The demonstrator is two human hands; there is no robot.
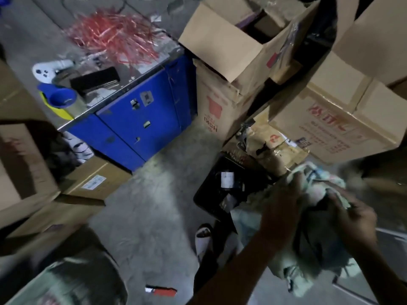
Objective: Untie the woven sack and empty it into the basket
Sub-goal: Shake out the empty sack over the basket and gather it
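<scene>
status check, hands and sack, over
Left hand and right hand both gripping the sack at its bunched top. Black basket just beside it. Nothing blocking.

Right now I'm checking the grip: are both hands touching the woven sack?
Touching. The head view shows the left hand gripping the bunched top of the woven sack, and the right hand with its fingers curled into the same bunched fabric.

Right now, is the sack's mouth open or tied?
Cannot tell: both hands, left and right, grip the bunched top of the sack, hiding any tie.
</scene>
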